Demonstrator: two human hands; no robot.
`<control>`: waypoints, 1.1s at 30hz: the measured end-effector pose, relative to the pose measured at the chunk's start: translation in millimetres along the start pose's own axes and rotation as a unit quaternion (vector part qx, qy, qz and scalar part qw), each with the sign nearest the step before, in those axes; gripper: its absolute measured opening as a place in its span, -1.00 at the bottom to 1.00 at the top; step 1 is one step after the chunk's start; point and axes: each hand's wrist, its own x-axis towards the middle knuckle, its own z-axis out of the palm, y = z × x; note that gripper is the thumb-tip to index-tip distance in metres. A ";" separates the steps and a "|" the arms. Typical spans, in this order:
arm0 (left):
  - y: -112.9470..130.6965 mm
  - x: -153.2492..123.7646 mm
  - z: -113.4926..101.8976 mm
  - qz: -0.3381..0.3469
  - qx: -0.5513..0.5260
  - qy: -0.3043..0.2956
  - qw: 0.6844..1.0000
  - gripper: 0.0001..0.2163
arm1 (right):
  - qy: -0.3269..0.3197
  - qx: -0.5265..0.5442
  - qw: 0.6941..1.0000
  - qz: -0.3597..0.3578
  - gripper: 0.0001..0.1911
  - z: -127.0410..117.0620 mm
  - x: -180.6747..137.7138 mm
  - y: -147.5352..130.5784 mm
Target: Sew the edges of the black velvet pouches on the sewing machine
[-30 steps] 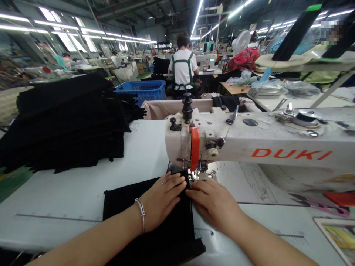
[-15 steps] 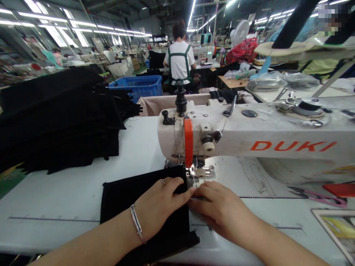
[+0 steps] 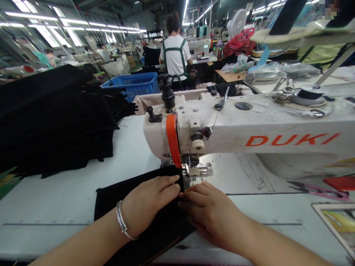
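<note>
A black fabric piece (image 3: 133, 187) lies on the sewing machine's table, its far right corner at the presser foot (image 3: 195, 170). My left hand (image 3: 151, 199), with a silver bangle at the wrist, rests flat on top of the fabric, fingers stretched toward the needle area. At the fabric's right edge, just below the foot, my right hand (image 3: 212, 208) is closed, thumb and fingers pinching that edge. The two hands almost meet there. The white sewing machine (image 3: 222, 127) has an orange guard (image 3: 173, 140) in front of its needle, which I cannot see clearly.
A tall stack of black fabric pieces (image 3: 55, 122) covers the table's left side. Pink-handled snips (image 3: 324, 190) and a red object (image 3: 340, 183) lie at the right. Behind the machine are a blue crate (image 3: 138, 83) and a co-worker in a white shirt (image 3: 175, 55).
The view has shifted slightly, so the machine sits further left. My right hand has moved left onto the fabric edge, and the near part of the fabric has shifted.
</note>
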 end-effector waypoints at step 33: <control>-11.7 -7.7 28.9 0.007 0.004 0.036 0.999 -0.50 | -0.009 -0.057 0.998 0.003 -0.93 17.8 5.2 10.1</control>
